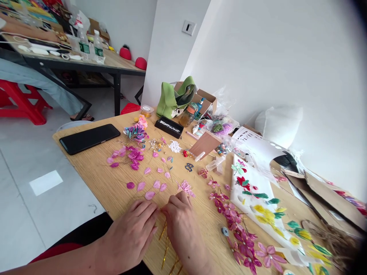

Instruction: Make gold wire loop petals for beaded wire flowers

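Note:
My left hand point(130, 231) and my right hand point(183, 225) meet at the table's near edge, fingertips pinched close together. Whatever sits between the fingertips is hidden. Thin gold wires point(165, 254) show below, between the hands and partly under my right hand; I cannot tell whether either hand holds them. Just beyond my fingers lie loose pink petals point(149, 195) on wire stems. A pale pink petal cluster point(186, 188) lies at my right fingertips. Finished magenta wire flowers point(235, 219) spread to the right of my right hand.
A black phone point(90, 138) lies at the table's left corner. Farther back are purple flowers point(136, 133), a black box point(169, 126), a green bag point(175, 97) and a jar point(187, 115). A white sheet point(237, 191) bears coloured flowers. Another person's arm point(31, 30) rests on the far table.

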`<act>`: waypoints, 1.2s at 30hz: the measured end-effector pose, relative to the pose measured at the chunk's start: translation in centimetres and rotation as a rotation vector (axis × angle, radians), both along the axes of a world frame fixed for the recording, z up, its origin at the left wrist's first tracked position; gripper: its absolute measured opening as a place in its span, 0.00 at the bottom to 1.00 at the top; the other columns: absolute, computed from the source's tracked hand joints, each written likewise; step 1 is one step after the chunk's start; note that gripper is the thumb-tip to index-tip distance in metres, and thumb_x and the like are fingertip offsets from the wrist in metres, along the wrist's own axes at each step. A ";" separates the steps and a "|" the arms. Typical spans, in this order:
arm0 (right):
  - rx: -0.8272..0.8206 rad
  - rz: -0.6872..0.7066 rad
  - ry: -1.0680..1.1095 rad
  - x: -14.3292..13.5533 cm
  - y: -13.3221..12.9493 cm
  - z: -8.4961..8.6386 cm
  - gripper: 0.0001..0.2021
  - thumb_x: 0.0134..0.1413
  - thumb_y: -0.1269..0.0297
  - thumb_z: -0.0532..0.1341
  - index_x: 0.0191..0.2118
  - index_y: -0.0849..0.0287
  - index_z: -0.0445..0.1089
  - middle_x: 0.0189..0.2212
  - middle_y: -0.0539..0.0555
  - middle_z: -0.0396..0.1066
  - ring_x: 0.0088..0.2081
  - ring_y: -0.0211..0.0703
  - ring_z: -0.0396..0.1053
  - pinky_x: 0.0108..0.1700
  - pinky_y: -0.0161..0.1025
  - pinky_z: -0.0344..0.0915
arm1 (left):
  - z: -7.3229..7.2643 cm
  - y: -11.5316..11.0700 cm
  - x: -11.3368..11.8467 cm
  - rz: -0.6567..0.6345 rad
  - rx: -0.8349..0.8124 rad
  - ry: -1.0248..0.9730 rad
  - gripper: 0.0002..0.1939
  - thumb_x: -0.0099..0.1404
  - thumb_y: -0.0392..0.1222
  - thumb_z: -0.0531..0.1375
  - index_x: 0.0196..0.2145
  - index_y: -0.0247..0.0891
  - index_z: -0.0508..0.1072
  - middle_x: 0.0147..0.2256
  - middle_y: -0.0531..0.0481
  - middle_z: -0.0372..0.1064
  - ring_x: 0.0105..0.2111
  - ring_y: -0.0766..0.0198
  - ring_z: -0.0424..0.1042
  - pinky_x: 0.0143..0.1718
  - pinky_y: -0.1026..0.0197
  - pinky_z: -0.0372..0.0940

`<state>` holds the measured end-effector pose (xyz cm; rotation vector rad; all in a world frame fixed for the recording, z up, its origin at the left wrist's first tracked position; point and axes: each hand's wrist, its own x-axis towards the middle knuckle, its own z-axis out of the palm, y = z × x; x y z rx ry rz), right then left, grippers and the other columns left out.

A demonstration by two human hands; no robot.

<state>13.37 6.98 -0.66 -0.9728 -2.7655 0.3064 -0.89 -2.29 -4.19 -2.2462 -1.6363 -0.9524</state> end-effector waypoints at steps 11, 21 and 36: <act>-0.046 -0.030 -0.009 -0.1 -0.1 0.3 0.12 0.58 0.77 0.63 0.24 0.61 0.73 0.26 0.52 0.70 0.36 0.45 0.63 0.38 0.41 0.62 | 0.1 0.2 -0.1 0.005 -0.005 0.046 0.17 0.71 0.35 0.47 0.44 0.29 0.75 0.42 0.41 0.74 0.48 0.52 0.69 0.51 0.49 0.62; -0.031 -0.027 -0.003 -0.1 -0.3 0.3 0.12 0.56 0.78 0.64 0.23 0.60 0.72 0.25 0.52 0.69 0.36 0.45 0.62 0.38 0.41 0.60 | -0.3 0.1 0.1 -0.011 -0.014 0.012 0.15 0.70 0.35 0.49 0.37 0.32 0.76 0.42 0.41 0.74 0.47 0.50 0.69 0.52 0.46 0.60; -0.025 -0.068 -0.086 -0.7 -0.6 0.1 0.10 0.56 0.73 0.65 0.24 0.59 0.73 0.26 0.53 0.70 0.36 0.48 0.62 0.38 0.43 0.59 | -1.0 -0.1 -0.1 -0.039 -0.049 0.038 0.12 0.67 0.36 0.53 0.40 0.32 0.76 0.44 0.41 0.73 0.49 0.49 0.67 0.56 0.46 0.55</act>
